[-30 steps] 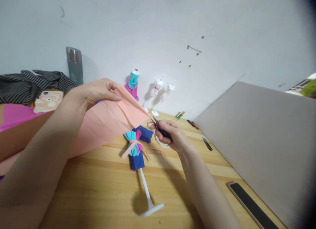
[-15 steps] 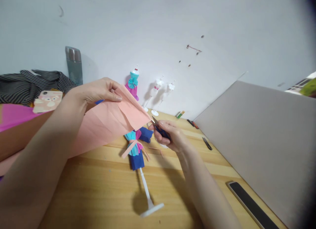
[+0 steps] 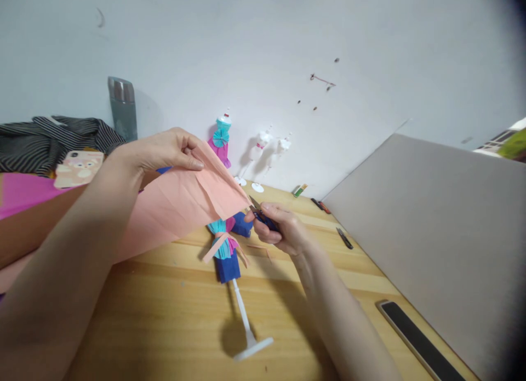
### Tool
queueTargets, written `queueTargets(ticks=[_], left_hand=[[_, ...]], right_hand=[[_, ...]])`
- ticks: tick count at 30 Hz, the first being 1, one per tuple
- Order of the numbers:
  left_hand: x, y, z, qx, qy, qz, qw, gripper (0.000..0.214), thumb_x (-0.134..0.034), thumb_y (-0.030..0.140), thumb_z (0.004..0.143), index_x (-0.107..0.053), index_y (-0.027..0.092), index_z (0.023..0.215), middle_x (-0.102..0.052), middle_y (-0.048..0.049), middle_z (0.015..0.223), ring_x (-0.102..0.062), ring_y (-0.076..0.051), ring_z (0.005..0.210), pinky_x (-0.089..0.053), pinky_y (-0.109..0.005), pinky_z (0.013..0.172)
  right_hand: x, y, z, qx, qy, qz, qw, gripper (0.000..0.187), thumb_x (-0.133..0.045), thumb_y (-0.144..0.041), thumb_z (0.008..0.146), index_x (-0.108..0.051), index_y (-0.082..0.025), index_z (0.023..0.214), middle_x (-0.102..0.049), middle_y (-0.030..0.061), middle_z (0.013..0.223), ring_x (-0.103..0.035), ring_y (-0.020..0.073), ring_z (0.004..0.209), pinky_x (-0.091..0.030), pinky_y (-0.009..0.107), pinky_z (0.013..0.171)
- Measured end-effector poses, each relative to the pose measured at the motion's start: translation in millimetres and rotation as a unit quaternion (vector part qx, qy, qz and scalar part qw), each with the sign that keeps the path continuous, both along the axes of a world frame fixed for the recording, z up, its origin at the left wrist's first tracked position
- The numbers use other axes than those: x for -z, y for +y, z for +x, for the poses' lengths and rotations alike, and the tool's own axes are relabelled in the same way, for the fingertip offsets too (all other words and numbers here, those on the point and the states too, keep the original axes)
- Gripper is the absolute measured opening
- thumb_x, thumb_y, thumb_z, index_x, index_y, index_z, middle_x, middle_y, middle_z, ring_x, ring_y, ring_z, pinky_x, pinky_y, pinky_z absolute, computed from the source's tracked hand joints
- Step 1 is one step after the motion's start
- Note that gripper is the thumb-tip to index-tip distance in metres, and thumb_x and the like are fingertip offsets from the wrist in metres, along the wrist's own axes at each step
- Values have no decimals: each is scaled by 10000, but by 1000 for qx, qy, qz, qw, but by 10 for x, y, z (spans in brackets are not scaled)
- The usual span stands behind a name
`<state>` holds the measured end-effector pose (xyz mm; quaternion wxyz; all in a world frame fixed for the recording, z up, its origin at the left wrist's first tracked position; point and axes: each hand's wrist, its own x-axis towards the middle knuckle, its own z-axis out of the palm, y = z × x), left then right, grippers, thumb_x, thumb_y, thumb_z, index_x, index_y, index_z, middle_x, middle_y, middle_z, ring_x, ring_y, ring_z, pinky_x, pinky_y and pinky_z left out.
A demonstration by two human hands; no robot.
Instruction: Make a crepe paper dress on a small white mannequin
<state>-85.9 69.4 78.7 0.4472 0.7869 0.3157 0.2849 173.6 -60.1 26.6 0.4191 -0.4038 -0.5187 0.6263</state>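
Between thumb and fingers, my left hand (image 3: 172, 151) pinches the upper edge of a large sheet of peach crepe paper (image 3: 176, 205), held up above the table. My right hand (image 3: 277, 225) grips small dark-blue scissors (image 3: 265, 219); their blades are parted at the paper's right-hand corner. Below the paper lies a small white dress-form stand (image 3: 242, 310) dressed in blue, turquoise and magenta paper, with a peach paper bow (image 3: 222, 241) tied round it. The paper hides part of this figure. Thin peach scraps (image 3: 263, 249) lie beside it on the table.
Against the wall stand a dressed form (image 3: 221, 140) and two bare white forms (image 3: 263, 140). A bottle (image 3: 123, 109), striped cloth (image 3: 57, 137) and patterned phone case (image 3: 80, 170) are at left. A box cutter (image 3: 344, 238) and a dark phone (image 3: 419, 337) lie along the right side.
My right hand with the scissors has shifted slightly left, and the blades are more parted at the paper's corner. My left hand holds the paper almost still.
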Motion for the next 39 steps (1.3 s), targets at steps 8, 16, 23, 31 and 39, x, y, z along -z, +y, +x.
queueTargets(ticks=[8, 16, 23, 31, 39], left_hand=[[-4, 2, 1, 7, 7, 23, 1000, 253, -726, 248, 652, -776, 213, 898, -728, -22, 752, -656, -169, 694, -481, -229, 604], [-15, 0, 2, 8, 11, 26, 1000, 248, -731, 252, 647, -770, 192, 884, -722, -32, 750, -643, -160, 678, -466, -225, 589], [-2, 33, -2, 6, 11, 30, 999, 199, -739, 261, 648, -764, 191, 832, -717, -24, 743, -636, -152, 665, -456, -217, 581], [-4, -44, 13, -1, -2, 8, 1000, 190, -720, 260, 664, -752, 170, 828, -716, -31, 749, -646, -162, 663, -466, -237, 598], [-25, -60, 23, -1, 14, 35, 999, 259, -705, 262, 648, -751, 162, 882, -698, -16, 685, -636, -150, 637, -436, -205, 562]], right_hand=[[32, 28, 30, -27, 21, -37, 999, 305, -643, -422, 746, -627, -118, 735, -366, -79, 459, -141, 24, 357, -77, 171, 328], [57, 32, 38, -44, 48, -54, 996, 297, -658, -415, 748, -619, -121, 739, -352, -87, 462, -141, 18, 356, -82, 157, 330], [61, 40, 34, -57, 57, -57, 995, 302, -664, -411, 746, -625, -113, 724, -325, -96, 442, -137, 14, 340, -93, 142, 322], [78, 47, 29, -41, 75, -60, 995, 266, -705, -364, 718, -646, -106, 699, -341, -98, 400, -149, 8, 328, -91, 136, 310], [40, 17, 9, 5, 15, -18, 1000, 349, -641, -441, 740, -677, -95, 767, -416, -70, 439, -187, 17, 323, -90, 174, 330]])
